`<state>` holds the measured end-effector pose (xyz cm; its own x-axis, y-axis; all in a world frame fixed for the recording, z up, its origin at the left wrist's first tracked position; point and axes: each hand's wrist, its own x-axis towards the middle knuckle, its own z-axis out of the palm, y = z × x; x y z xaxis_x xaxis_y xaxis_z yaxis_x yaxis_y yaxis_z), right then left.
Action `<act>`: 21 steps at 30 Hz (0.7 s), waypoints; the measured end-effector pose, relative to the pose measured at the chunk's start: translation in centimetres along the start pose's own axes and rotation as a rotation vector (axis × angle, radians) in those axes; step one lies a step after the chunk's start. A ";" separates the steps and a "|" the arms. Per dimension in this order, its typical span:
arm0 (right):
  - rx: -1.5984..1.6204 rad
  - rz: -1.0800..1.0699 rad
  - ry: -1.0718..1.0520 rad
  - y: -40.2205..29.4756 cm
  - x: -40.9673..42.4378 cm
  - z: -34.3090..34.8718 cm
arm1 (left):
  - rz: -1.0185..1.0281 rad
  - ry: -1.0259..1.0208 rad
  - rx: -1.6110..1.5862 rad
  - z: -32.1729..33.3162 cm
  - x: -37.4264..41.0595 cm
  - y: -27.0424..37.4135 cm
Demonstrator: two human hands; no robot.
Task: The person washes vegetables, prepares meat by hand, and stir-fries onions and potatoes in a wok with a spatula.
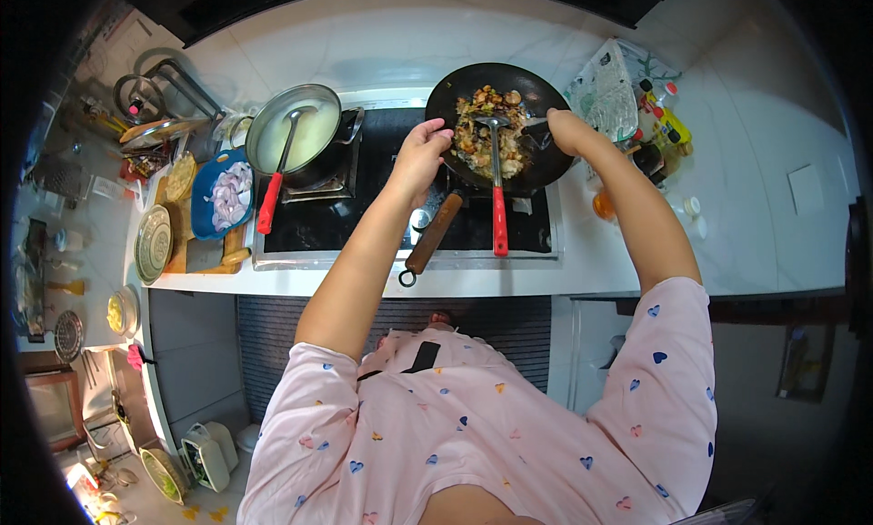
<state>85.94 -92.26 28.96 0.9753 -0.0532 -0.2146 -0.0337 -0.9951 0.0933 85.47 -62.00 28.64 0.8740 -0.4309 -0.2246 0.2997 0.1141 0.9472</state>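
Note:
In front of me a dark wok (477, 163) sits on the right side of the cooktop, its wooden handle (436, 231) pointing towards me. Browned, chopped food with pale clumps (494, 150) fills its middle. A spatula with a red grip (498, 211) rests in the food and over the near rim. My left hand (428, 153) is at the wok's left rim, fingers apart and nothing visible in them; whether it touches the rim I cannot tell. Over the right side, my right hand (567, 132) is closed on what looks like a clear plastic packet (537, 133).
Left on the cooktop (382, 218), a pot (303, 160) holds pale liquid and a red-handled ladle (269, 204). Beside it are a blue basket (198, 190) of sliced onions, a cutting board (176, 242) and a cleaver (204, 254). Several bottles (658, 126) stand at right.

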 end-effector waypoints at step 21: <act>-0.233 -0.111 0.070 -1.5 1.3 -1.5 | 0.118 0.054 0.178 0.3 0.9 0.2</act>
<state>87.61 -90.67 29.95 0.9832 0.0696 -0.1689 0.1180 -0.9478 0.2963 86.23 -62.61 28.64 0.9197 -0.3749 -0.1169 0.1258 -0.0007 0.9921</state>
